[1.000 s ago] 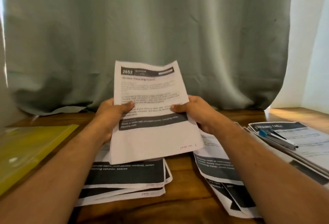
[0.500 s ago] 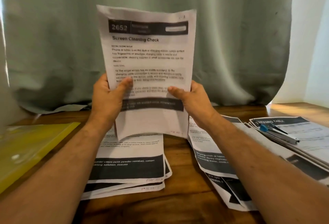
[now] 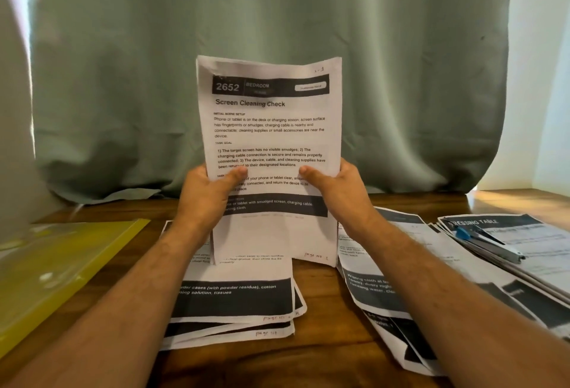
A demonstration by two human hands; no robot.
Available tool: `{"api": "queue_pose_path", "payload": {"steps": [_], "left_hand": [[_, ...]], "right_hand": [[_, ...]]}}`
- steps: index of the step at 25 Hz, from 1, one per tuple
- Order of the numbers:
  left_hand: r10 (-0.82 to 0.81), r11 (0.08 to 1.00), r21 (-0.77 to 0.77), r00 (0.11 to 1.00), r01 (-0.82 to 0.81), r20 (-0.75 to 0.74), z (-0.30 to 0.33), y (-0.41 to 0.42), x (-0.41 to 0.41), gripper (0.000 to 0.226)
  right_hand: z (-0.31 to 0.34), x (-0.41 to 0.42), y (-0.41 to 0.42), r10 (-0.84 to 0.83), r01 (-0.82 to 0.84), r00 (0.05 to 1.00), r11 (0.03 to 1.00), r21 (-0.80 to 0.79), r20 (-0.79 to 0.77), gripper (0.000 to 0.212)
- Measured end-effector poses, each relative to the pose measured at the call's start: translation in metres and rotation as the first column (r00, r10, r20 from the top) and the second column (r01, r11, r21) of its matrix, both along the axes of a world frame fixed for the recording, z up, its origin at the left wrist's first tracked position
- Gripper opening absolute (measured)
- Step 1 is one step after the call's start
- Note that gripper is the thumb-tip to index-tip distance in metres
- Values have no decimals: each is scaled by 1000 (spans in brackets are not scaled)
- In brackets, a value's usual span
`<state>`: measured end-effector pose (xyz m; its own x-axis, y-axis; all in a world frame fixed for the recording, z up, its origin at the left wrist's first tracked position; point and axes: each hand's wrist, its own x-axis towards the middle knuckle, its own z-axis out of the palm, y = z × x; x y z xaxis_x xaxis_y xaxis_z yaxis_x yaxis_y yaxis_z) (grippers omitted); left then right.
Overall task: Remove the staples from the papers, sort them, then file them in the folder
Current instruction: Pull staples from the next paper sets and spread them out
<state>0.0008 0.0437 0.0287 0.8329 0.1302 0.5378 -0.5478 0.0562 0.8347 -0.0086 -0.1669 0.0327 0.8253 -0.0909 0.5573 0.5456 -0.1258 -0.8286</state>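
Now that the sheet (image 3: 271, 147) has dropped from its higher position, both hands (image 3: 203, 193) (image 3: 342, 190) still pinching it upright at 12 o'clock, sorting onto a desk (image 3: 324, 356) pile (image 3: 234, 298) seems next.

left grip (image 3: 206, 193) curled, right grip (image 3: 339, 188) curled

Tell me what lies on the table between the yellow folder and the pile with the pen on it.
In the head view, two loose paper piles lie between the yellow folder and the pen pile: one under the held sheet, another right of it.
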Motion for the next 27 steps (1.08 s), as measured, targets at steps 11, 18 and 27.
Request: {"api": "queue_pose_path", "payload": {"steps": [11,18,27], "left_hand": [[-12,1000,-20,998,11,-61,-3,-1,0,10],[-208,973,-154,938,170,-276,10,5,-9,20],[-365,887,-88,573,454,-734,-6,6,-10,33]], "right_hand": [[-6,-2,1,-7,5,999,998,-63,-32,15],[6,0,-7,15,-14,1000,998,66,-9,29],[2,13,-43,-205,223,890,975,-3,-408,26]]}}
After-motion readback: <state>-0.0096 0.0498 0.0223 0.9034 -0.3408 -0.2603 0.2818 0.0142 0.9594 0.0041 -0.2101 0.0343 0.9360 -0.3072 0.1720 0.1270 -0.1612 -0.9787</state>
